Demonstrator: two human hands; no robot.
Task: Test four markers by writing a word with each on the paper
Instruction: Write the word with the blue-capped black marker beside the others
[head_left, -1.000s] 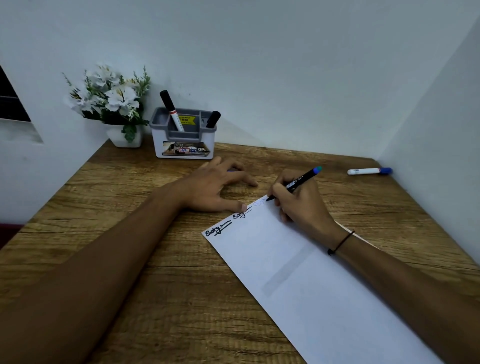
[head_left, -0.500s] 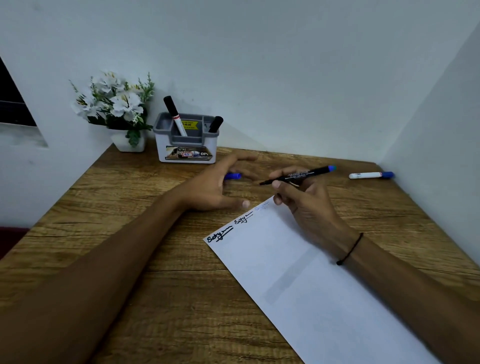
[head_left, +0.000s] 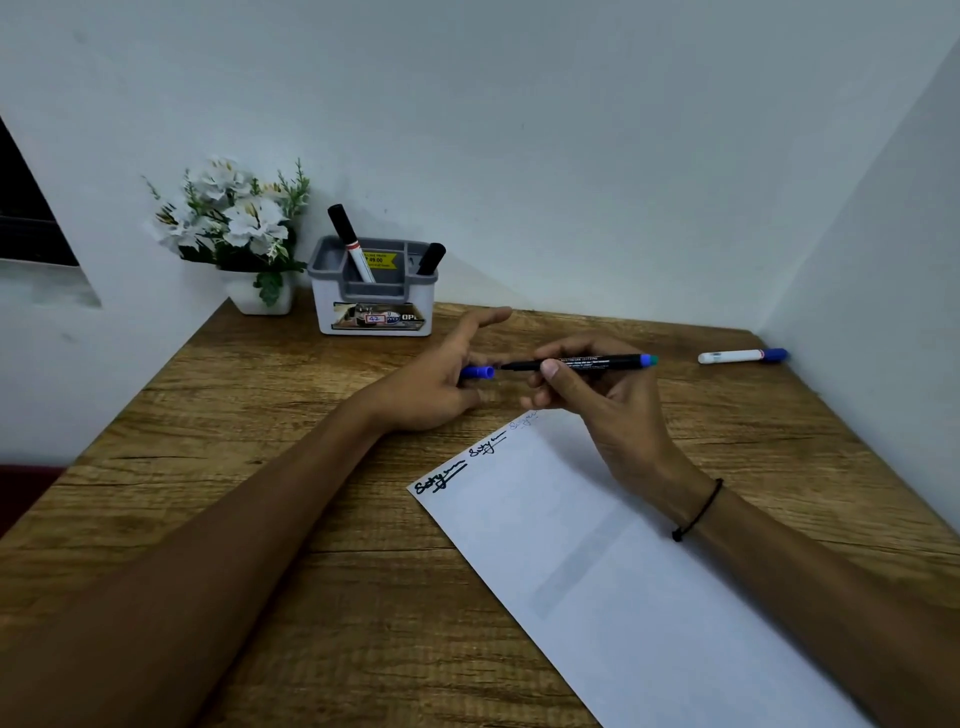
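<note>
Black-barrelled and tipped blue at its far end, the marker (head_left: 582, 362) we hold in our right hand (head_left: 602, 400) now lies level above the top edge of the paper (head_left: 623, 561), its uncapped nib pointing left toward the blue cap (head_left: 479, 372) pinched in our left hand (head_left: 441, 384). One second earlier the nib was pressed to the sheet and our left hand lay flat beside the paper's corner; half a second earlier the marker had lifted clear and the cap had come into view. The nib and cap are now nearly touching, so we judge that the third test is finished and recapping is in hand. Three words stand along the paper's top edge: two bold and black, the third faint, suggesting a weak marker. Our right fingers close around the barrel; our left thumb and fingers grip the cap, the forefinger extended. Beyond, a blue-capped white marker (head_left: 740, 356) lies near the right wall, and two capped markers stand in the grey holder (head_left: 374, 291) beside the flower pot (head_left: 260, 296) on the wooden desk (head_left: 260, 467).
</note>
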